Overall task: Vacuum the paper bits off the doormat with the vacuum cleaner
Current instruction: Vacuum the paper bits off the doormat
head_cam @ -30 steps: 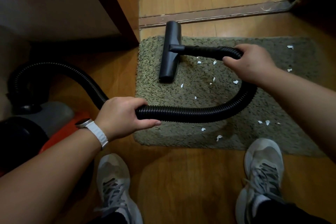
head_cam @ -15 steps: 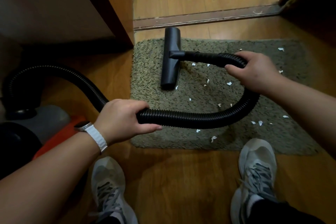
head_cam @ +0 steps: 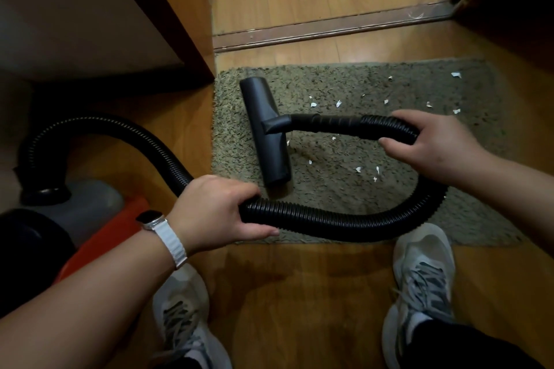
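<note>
A green shaggy doormat (head_cam: 344, 201) lies on the wooden floor with several white paper bits (head_cam: 338, 103) scattered over its middle and right part. The black vacuum nozzle (head_cam: 265, 129) rests flat on the mat's left side, tilted slightly. A black ribbed hose (head_cam: 329, 222) loops from the nozzle round to the right and back left. My right hand (head_cam: 434, 141) grips the hose just behind the nozzle's neck. My left hand (head_cam: 215, 210), with a white-strapped watch, grips the hose lower left, by the mat's front edge.
The vacuum body (head_cam: 75, 213), grey, black and orange, sits at the left. A wooden cabinet corner (head_cam: 180, 24) stands at the mat's far left. A door threshold (head_cam: 329, 30) runs behind the mat, more paper bits beyond it. My two grey shoes (head_cam: 422, 272) stand at the mat's front edge.
The nozzle has been drawn toward me, from the mat's far edge to its left middle. Both hands moved back with the hose. Some bits near the nozzle are gone.
</note>
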### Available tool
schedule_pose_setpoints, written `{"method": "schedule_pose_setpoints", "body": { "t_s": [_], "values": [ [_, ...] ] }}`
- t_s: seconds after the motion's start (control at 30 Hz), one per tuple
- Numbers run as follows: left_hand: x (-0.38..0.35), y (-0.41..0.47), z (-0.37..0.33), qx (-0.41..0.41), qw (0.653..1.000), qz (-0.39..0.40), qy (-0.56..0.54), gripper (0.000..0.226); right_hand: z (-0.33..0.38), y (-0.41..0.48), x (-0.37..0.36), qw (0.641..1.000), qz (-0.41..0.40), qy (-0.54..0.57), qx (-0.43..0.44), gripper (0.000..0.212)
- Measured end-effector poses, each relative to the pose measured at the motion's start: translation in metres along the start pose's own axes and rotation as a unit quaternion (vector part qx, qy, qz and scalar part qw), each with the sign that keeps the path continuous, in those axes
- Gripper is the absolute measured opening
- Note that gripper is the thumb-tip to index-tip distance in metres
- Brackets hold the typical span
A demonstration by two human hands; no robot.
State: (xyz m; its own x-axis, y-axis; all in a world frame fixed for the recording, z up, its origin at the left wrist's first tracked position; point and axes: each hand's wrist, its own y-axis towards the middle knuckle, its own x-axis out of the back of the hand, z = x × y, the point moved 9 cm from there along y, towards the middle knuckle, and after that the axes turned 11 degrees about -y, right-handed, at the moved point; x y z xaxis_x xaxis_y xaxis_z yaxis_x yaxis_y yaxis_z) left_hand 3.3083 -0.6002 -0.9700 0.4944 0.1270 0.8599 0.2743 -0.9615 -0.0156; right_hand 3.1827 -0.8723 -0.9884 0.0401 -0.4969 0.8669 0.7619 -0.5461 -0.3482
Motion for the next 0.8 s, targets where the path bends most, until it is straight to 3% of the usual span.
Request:
{"method": "schedule_pose_setpoints", "body": {
  "t_s": [0.3,0.8],
  "values": [
    [-0.016,-0.001,0.005,0.019,0.999,0.027,-0.011,0.062,0.001,0.008,-0.019,0.997,0.030,-0.067,-0.014,0.025],
    [-0.029,0.023,-0.022,0.003,0.999,0.028,-0.022,0.066,-0.056,-0.014,0.005,0.998,0.012,-0.017,-0.063,0.026]
  ]
}}
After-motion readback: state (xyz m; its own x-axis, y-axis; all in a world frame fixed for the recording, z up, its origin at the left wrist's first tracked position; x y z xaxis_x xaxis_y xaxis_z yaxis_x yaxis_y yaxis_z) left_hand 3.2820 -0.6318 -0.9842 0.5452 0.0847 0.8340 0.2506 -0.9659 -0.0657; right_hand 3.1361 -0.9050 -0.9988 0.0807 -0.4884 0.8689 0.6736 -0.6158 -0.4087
